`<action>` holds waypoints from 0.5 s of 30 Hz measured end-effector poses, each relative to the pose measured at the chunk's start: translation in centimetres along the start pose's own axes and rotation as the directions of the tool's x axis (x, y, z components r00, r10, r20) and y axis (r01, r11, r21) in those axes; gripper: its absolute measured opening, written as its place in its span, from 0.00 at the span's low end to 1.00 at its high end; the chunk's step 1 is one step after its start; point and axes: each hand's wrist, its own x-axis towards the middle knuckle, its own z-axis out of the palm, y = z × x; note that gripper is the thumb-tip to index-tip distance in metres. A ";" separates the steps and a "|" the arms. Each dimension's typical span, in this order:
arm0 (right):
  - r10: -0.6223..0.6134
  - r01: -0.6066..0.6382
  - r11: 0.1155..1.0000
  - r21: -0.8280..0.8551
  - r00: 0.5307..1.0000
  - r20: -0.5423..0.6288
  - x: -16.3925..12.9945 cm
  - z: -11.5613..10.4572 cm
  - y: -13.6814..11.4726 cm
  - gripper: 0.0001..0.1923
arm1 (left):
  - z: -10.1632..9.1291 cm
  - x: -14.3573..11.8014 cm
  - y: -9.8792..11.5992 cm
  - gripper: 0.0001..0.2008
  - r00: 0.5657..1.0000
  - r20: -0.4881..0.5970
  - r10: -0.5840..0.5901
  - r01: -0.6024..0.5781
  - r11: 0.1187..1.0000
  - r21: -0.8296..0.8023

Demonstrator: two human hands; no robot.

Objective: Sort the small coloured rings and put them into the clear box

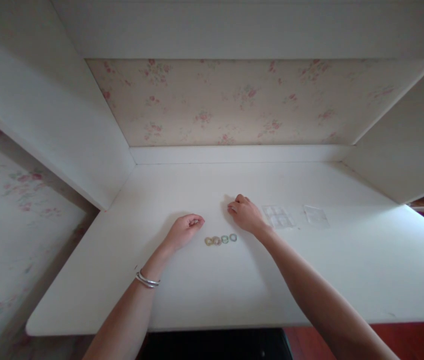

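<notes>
The white desk (309, 280) fills most of my view, set in an alcove with floral wallpaper (234, 100) at twelve o'clock. My left hand (184, 231) rests on the desk at about nine o'clock from the rings, its fingers (196, 221) curled in loosely and seemingly pinching something small that I cannot make out. A silver bangle (146, 280) sits on that wrist. My right hand (245, 212) lies at about one o'clock from the rings, fingers bent with the tips down on the desk surface; whether they grip anything I cannot tell. Two clear plastic sheets lie at three o'clock of my right hand: the gridded sheet (278, 217) just beside my wrist, the plain sheet (316, 215) farther out. Smallest is the row of rings (221, 239), four little hoops lying flat between my hands, touching or nearly so. Its long axis runs from nine to three o'clock, tilting slightly up at the right end.
</notes>
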 end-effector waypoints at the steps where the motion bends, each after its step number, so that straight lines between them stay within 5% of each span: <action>1: -0.011 0.011 1.000 0.004 1.000 0.011 0.2 0.0 0.1 0.11 | 0.0 0.0 0.0 0.17 1.000 0.009 0.007 -0.007 1.000 -0.006; 7: -0.054 0.055 0.998 -0.006 0.997 0.055 -0.9 0.2 0.3 0.11 | -0.1 0.1 0.0 0.17 0.999 0.039 0.019 -0.019 1.000 -0.014; 15: -0.083 0.113 0.964 0.239 0.988 -0.131 -6.0 -0.6 -1.0 0.11 | -0.1 0.2 -0.3 0.17 0.998 0.042 0.048 -0.048 0.999 -0.008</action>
